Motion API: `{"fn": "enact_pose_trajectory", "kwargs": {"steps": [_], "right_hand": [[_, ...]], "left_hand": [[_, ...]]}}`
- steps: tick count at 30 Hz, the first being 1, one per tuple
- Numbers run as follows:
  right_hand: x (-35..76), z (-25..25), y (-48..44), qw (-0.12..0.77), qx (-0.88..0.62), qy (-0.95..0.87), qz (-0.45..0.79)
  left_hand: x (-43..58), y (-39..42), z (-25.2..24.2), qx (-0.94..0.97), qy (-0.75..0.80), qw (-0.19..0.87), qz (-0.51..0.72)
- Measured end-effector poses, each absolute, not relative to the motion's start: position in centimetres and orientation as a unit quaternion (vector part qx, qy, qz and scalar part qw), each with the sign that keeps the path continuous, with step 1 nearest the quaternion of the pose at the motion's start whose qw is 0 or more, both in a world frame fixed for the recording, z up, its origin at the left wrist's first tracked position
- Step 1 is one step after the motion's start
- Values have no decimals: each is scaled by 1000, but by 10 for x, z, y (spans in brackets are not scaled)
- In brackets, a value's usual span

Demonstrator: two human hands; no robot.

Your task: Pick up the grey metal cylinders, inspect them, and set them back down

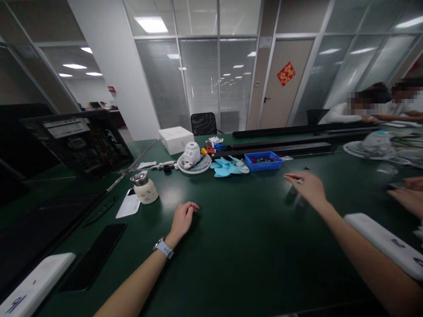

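My left hand (183, 219), with a watch (163, 248) on its wrist, rests on the green table with loosely bent fingers slightly apart and nothing in them. On the right, my right hand (309, 187) is held just over the tabletop, thumb and fingers pinched around a small whitish piece (299, 181) too small to name. Beyond it stands a blue tray (264, 166) of small coloured parts. Light-blue fan blades (224, 167) lie left of that tray. Further left, a white fan base (191, 154) sits on a round white grille (198, 167).
A cream jar (146, 189) stands by a white card-like item (128, 206) and a black phone (95, 255). White boxy devices (385, 242) lie at both sides. Long black bars (277, 149) and a white box (176, 140) are behind. Another person's hands (410, 193) reach in from the right.
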State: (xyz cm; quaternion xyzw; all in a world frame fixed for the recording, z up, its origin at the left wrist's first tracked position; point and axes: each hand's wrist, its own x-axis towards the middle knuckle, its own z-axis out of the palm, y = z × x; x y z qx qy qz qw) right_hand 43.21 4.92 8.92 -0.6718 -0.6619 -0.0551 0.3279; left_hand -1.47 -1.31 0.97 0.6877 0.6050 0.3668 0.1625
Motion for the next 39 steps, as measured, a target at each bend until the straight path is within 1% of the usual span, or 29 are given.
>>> {"fn": "enact_pose_trajectory", "kwargs": {"steps": [2, 5, 11, 17, 21, 23, 27, 31, 36, 39], "right_hand": [[469, 85, 54, 287, -738, -608, -63], [491, 74, 59, 244, -783, -571, -31], [486, 70, 66, 224, -806, -547, 35], [494, 69, 72, 210, -814, -540, 33], [496, 71, 74, 181, -823, -535, 54], [495, 71, 76, 171, -826, -535, 44], [493, 69, 77, 198, -819, -538, 29], [492, 67, 76, 221, -811, -540, 44], [493, 69, 77, 206, -811, -546, 49], [492, 70, 78, 197, -813, -548, 30]], "left_hand": [[-14, -14, 12, 688, 605, 169, 363], [-13, -15, 13, 688, 604, 173, 363], [-15, -15, 11, 688, 604, 171, 364], [-15, -14, 10, 688, 608, 165, 361], [-13, -15, 13, 689, 608, 162, 360], [-13, -16, 14, 689, 607, 163, 361], [-13, -16, 14, 690, 605, 165, 361], [-13, -16, 14, 690, 612, 159, 352], [-13, -16, 14, 692, 611, 156, 350], [-14, -16, 13, 694, 610, 155, 350]]}}
